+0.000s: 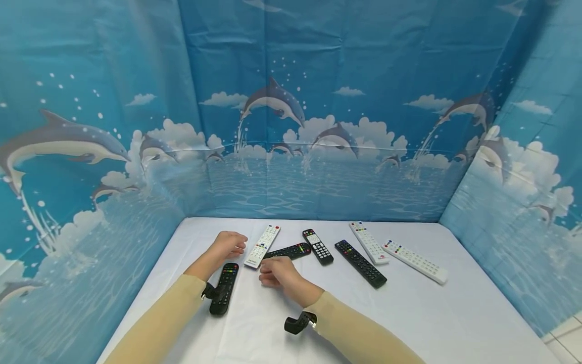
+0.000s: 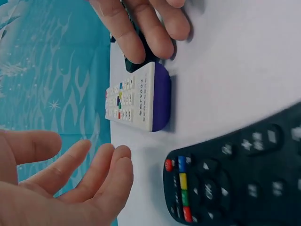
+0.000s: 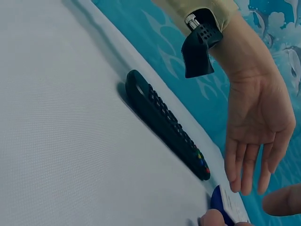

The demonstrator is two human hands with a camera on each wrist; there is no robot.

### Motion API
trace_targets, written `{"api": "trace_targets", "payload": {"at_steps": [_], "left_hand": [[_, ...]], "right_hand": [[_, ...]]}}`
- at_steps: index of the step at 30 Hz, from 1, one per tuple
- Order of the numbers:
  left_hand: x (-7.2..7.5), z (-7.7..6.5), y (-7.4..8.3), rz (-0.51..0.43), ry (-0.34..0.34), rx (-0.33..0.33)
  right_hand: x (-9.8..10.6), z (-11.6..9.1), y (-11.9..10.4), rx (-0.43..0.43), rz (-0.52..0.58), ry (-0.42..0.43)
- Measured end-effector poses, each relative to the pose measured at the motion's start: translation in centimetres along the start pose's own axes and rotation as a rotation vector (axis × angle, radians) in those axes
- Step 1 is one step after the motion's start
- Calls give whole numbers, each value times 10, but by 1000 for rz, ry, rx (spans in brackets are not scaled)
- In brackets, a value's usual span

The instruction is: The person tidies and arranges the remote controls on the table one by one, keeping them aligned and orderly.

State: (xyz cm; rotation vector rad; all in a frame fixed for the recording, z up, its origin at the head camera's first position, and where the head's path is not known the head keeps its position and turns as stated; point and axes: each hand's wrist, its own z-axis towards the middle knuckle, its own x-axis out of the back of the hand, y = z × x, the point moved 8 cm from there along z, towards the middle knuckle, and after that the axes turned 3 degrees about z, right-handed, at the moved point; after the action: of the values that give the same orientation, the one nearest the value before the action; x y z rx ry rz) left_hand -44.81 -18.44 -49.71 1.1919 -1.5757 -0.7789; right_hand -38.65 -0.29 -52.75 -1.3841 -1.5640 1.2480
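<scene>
A white remote control (image 1: 262, 246) with a purple underside (image 2: 162, 99) lies on the table between the two hands. To its left, my left hand (image 1: 227, 246) hovers with loosely bent fingers and nothing in them. My right hand (image 1: 284, 278) is by the near right end of the white remote, its fingers bent and holding nothing. Part of a black remote (image 1: 291, 251) shows just beyond the right hand. Another black remote (image 1: 224, 290), with coloured buttons at its far end, lies beside the left wrist; the right wrist view shows it side-on.
Farther right lie a short black remote with white buttons (image 1: 318, 247), a long black remote (image 1: 361, 264) and two white remotes, one slanting (image 1: 369, 243) and one outermost (image 1: 416, 261). A white cloth (image 1: 454, 323) covers the table. Blue dolphin-print curtains (image 1: 318, 182) stand around it.
</scene>
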Motion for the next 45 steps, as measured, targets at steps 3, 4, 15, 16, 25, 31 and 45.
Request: {"api": "trace_targets", "payload": {"at_steps": [3,4,15,16,25,31,45], "left_hand": [[-5,9,0,-18,-25,29],[-6,11,-1,-23,-36,37],[-14,25,-15,-55,-101,118],[-15,26,-16,-52,-109,115],[-15,31,-19,-38,-131,69],[-15,29,-22,-75,-140,86],[-18,15,-18,-148,-151,92]], "right_hand": [[0,4,0,-17,34,-8],[1,5,0,-20,41,-9],[6,25,0,7,93,13],[6,26,0,13,87,11],[3,27,-1,40,143,-4],[6,27,-2,37,163,16],[10,23,-5,21,165,11]]}}
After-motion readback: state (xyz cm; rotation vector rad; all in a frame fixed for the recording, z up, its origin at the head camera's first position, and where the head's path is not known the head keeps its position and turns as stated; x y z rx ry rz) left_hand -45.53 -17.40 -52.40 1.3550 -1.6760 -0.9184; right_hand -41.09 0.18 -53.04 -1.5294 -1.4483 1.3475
